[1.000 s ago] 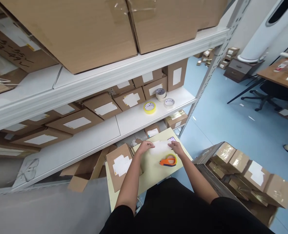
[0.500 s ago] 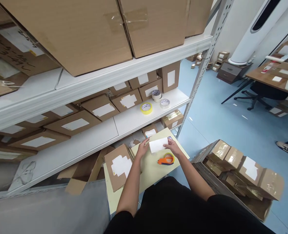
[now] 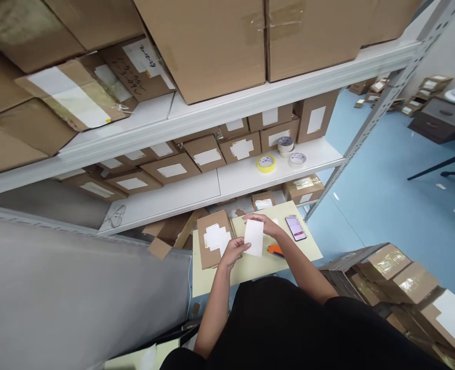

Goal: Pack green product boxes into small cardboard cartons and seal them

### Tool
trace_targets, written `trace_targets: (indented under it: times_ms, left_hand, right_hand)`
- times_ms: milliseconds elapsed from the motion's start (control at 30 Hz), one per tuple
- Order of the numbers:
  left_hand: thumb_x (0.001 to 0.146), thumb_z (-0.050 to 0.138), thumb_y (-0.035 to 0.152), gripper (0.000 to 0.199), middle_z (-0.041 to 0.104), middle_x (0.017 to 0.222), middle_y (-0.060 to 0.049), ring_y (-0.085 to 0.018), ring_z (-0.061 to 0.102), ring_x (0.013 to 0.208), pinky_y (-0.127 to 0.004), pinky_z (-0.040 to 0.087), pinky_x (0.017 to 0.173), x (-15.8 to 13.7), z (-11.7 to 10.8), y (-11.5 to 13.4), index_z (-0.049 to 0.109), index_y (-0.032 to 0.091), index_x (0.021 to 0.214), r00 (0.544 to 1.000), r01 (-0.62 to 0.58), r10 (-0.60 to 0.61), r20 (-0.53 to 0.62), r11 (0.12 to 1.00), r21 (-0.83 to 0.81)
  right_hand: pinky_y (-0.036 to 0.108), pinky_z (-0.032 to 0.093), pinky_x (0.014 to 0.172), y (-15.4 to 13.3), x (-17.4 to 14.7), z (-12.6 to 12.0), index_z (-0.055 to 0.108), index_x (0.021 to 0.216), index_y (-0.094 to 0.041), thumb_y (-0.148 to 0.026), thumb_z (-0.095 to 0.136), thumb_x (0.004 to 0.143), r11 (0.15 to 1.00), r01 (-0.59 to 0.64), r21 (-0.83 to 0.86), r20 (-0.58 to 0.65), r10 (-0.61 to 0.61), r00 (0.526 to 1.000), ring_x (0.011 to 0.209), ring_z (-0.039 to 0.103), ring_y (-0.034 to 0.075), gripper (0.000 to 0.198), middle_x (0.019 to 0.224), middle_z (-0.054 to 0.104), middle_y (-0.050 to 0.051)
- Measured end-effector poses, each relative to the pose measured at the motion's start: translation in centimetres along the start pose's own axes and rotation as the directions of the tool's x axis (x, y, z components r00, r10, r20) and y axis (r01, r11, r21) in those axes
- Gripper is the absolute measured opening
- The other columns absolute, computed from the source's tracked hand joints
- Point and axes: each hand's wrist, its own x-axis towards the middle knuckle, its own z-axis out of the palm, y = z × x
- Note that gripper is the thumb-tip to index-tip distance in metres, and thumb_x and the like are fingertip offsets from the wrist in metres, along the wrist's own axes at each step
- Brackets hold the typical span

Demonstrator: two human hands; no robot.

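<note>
A small white sheet of paper (image 3: 254, 238) is held upright over the pale yellow table (image 3: 246, 271). My left hand (image 3: 233, 251) pinches its left edge between thumb and fingers. My right hand (image 3: 264, 224) lies along the sheet's top edge, its fingers stretched out and touching or nearly touching it. An orange tape cutter (image 3: 276, 250) rests just right of the sheet, partly behind my right forearm. Left of my hands lies a cardboard box (image 3: 201, 232) with white labels (image 3: 216, 238) on its face.
A phone (image 3: 296, 228) lies at the table's right side. On the shelf (image 3: 237, 180) behind are a yellow tape roll (image 3: 266, 163), white tape rolls (image 3: 297, 160) and several labelled boxes (image 3: 173, 169). A large carton of taped boxes (image 3: 412, 280) stands at right.
The sheet has turned from lying lengthwise to upright. My left hand now grips it, while my right hand has shifted to its top edge. The view has swung left, and the phone is uncovered.
</note>
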Motion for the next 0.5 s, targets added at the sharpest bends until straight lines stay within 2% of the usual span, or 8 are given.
trace_targets:
  times_ms: [33, 100, 200, 267, 333, 500]
  left_hand:
    - [0.066, 0.088, 0.061, 0.051, 0.079, 0.09, -0.009, -0.023, 0.073, 0.085, -0.035, 0.057, 0.081, -0.4, -0.2, 0.1, 0.078, 0.018, 0.09, 0.995, -0.034, 0.032, -0.098, 0.999, -0.025]
    - [0.07, 0.084, 0.062, 0.05, 0.08, 0.096, -0.008, -0.024, 0.074, 0.093, -0.036, 0.058, 0.086, -0.8, -0.5, 0.4, 0.077, 0.02, 0.096, 0.948, -0.107, 0.085, -0.306, 0.993, -0.056]
    - [0.075, 0.081, 0.06, 0.046, 0.08, 0.101, -0.008, -0.025, 0.074, 0.1, -0.038, 0.058, 0.09, -1.1, -0.7, 1.0, 0.075, 0.021, 0.1, 0.857, -0.171, 0.115, -0.502, 0.983, -0.066]
    - [0.076, 0.081, 0.056, 0.043, 0.08, 0.1, -0.007, -0.025, 0.074, 0.099, -0.038, 0.058, 0.09, -1.1, -0.5, 1.4, 0.074, 0.021, 0.099, 0.823, -0.207, 0.125, -0.555, 0.975, -0.087]
    - [0.077, 0.081, 0.054, 0.039, 0.079, 0.099, -0.007, -0.024, 0.074, 0.098, -0.036, 0.059, 0.088, -1.0, -0.2, 1.8, 0.073, 0.02, 0.097, 0.807, -0.239, 0.144, -0.573, 0.966, -0.094]
    - [0.083, 0.075, 0.054, 0.037, 0.079, 0.106, -0.007, -0.022, 0.074, 0.099, -0.034, 0.059, 0.088, -0.5, 1.1, 2.9, 0.071, 0.021, 0.098, 0.815, -0.243, 0.19, -0.548, 0.97, -0.026]
  right_hand:
    - [0.033, 0.053, 0.081, 0.3, 0.2, 0.5, 0.074, 0.108, -0.025, -0.04, 0.078, 0.074, 0.999, -0.035, 0.025, -0.073, 0.037, 0.997, 0.105, 0.068, 0.025, 0.037, 0.122, 0.073, 0.008]
    - [0.034, 0.053, 0.083, 1.0, -0.1, 1.3, 0.072, 0.116, -0.025, -0.047, 0.075, 0.08, 0.991, -0.118, 0.063, -0.189, 0.128, 0.974, 0.1, 0.07, 0.022, 0.042, 0.118, 0.075, 0.008]
    - [0.034, 0.053, 0.084, 1.5, -1.6, 2.2, 0.074, 0.11, -0.023, -0.055, 0.068, 0.088, 0.976, -0.197, 0.091, -0.189, 0.212, 0.959, 0.092, 0.073, 0.021, 0.04, 0.107, 0.078, 0.008]
    - [0.034, 0.053, 0.082, 1.3, -2.7, 2.7, 0.075, 0.107, -0.022, -0.055, 0.07, 0.087, 0.978, -0.187, 0.092, -0.167, 0.2, 0.965, 0.091, 0.073, 0.021, 0.039, 0.102, 0.079, 0.008]
    - [0.032, 0.053, 0.08, 0.9, -3.5, 3.1, 0.076, 0.101, -0.021, -0.054, 0.075, 0.084, 0.985, -0.152, 0.078, -0.179, 0.164, 0.97, 0.088, 0.073, 0.02, 0.037, 0.098, 0.079, 0.007]
    - [0.032, 0.051, 0.078, 0.1, -4.0, 3.0, 0.075, 0.09, -0.021, -0.052, 0.077, 0.082, 0.995, -0.076, 0.058, -0.235, 0.088, 0.968, 0.084, 0.071, 0.019, 0.032, 0.089, 0.079, 0.005]
